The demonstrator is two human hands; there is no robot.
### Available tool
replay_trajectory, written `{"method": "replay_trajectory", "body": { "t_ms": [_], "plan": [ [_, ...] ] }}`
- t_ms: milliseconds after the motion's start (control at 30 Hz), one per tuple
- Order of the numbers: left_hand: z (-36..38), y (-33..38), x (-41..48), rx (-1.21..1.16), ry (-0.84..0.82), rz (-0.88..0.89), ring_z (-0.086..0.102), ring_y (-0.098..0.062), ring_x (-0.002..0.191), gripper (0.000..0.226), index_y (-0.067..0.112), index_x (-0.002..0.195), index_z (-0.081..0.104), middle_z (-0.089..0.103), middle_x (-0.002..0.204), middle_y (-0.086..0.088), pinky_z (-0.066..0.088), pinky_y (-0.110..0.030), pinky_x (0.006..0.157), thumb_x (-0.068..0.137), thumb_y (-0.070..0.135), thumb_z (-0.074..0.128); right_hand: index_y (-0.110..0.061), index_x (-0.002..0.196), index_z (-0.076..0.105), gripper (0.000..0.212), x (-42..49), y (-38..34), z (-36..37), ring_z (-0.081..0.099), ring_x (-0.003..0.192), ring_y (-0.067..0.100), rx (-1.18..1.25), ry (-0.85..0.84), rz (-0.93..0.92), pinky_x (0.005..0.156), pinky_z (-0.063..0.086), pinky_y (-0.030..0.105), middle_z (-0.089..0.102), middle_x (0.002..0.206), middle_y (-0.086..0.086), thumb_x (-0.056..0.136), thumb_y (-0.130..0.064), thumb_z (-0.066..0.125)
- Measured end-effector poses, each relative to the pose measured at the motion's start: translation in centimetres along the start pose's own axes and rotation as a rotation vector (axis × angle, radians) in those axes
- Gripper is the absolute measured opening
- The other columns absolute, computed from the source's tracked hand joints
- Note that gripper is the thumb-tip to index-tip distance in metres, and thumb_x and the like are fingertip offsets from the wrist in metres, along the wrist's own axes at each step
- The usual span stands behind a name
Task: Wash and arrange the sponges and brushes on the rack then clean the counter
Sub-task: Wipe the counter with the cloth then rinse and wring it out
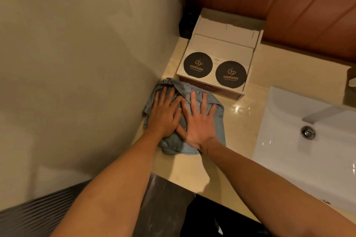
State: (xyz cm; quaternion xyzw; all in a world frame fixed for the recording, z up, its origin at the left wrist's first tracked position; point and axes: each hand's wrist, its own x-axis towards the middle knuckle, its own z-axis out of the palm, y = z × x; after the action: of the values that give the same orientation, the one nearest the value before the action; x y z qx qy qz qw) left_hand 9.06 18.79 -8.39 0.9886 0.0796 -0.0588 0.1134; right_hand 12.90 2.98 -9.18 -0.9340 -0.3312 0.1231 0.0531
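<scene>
While both flat hands press it, the blue-grey cloth (215, 113) lies crumpled.

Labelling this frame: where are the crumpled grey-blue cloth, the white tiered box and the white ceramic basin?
crumpled grey-blue cloth (219, 127), head view, bare right edge
white tiered box (221, 46), head view, middle step
white ceramic basin (289, 156), head view, inner left slope

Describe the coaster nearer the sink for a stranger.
Left of the white rectangular sink, a white stepped box sits on the beige counter. Of two round black gold-logoed coasters on it, pick the right coaster, nearer the sink.
</scene>
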Motion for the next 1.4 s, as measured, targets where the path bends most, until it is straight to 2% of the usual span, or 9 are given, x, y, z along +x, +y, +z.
{"method": "replay_trajectory", "body": {
  "t_ms": [300,567,867,1167,1400],
  "plan": [
    [1.2,-2.6,-3.9,-0.049,0.027,0.077,0.008,-0.031,0.155,0.058,0.006,0.157,0.027,0.013,0.167,-0.016,0.011,-0.048,0.126,0.108,0.035,0.015,-0.029,0.160,-0.003,0.091,-2.3,-3.9,0.8,-0.017,0.151,0.047,0.024,-0.010,0.004,0.115,0.003,0.073,-0.015,0.167,0.010,0.087,-0.079,0.018],
    [1.7,-2.4,-9.1,-0.036,0.002,0.021,0.005,-0.027,0.156,0.061,0.012,0.159,0.023,0.011,0.168,-0.010,0.012,-0.048,0.125,0.106,0.041,0.012,-0.032,0.160,-0.004,0.090,-6.5,-6.1,2.4,-0.016,0.151,0.045,0.038,-0.020,0.001,0.114,0.004,0.074,-0.015,0.168,0.007,0.088,-0.080,0.019],
    [1.5,-1.2,-11.9,0.019,-0.041,-0.042,-0.004,-0.028,0.156,0.062,0.024,0.158,0.028,0.008,0.169,-0.004,0.002,-0.050,0.125,0.103,0.046,0.007,-0.037,0.156,-0.019,0.085,-9.6,-6.8,2.1,-0.027,0.149,0.041,0.061,-0.128,0.031,0.116,-0.001,0.072,-0.028,0.164,0.003,0.086,-0.077,0.009],
    [2.1,0.5,-13.0,0.036,-0.092,-0.097,-0.017,-0.024,0.154,0.066,0.029,0.160,0.019,-0.004,0.170,0.001,-0.012,-0.046,0.124,0.100,0.049,-0.002,-0.039,0.154,-0.022,0.083,-11.7,-6.0,1.4,-0.033,0.147,0.037,0.061,-0.190,0.033,0.116,-0.003,0.071,-0.035,0.161,0.002,0.091,-0.076,0.015],
    [2.9,3.0,-13.6,0.034,-0.133,-0.085,-0.022,-0.026,0.153,0.065,0.028,0.161,0.015,-0.008,0.169,0.000,-0.015,-0.049,0.122,0.100,0.049,0.005,-0.037,0.155,-0.022,0.086,-14.0,-3.6,1.8,-0.032,0.148,0.036,0.070,-0.180,0.011,0.117,-0.004,0.070,-0.035,0.161,0.000,0.091,-0.078,0.018]
  ]
}}
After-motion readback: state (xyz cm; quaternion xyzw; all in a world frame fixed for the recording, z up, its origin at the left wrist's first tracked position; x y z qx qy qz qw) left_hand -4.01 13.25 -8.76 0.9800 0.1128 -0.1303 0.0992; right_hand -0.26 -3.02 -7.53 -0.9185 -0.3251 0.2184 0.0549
